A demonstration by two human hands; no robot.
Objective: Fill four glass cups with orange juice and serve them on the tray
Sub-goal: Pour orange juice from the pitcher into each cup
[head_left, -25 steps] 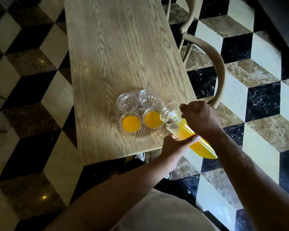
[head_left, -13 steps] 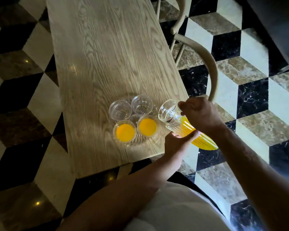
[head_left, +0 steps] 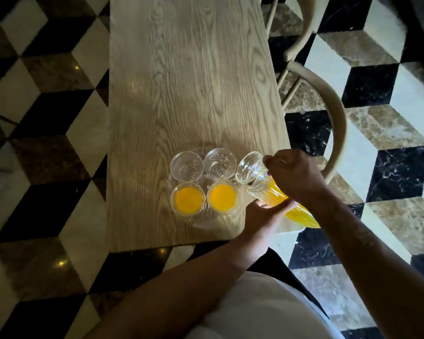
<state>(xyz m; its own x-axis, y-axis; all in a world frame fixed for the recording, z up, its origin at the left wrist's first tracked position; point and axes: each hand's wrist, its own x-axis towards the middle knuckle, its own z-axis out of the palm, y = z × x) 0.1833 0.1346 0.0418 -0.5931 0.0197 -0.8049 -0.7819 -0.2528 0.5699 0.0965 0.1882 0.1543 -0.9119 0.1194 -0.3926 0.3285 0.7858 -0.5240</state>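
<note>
Two cups (head_left: 188,201) (head_left: 222,197) nearest the person hold juice as before; two behind them (head_left: 187,165) (head_left: 220,163) remain empty on the glass tray (head_left: 206,220). Right hand (head_left: 295,177) and left hand (head_left: 264,215) still clasp the tilted pitcher (head_left: 262,185), its mouth now nearer the tray. Chair (head_left: 338,123) beside the table (head_left: 181,81).

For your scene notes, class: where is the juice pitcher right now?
In the head view, the pitcher is tilted at the table's near right corner, beside the empty far-right cup, gripped by the right hand and supported underneath by the left hand.
</note>
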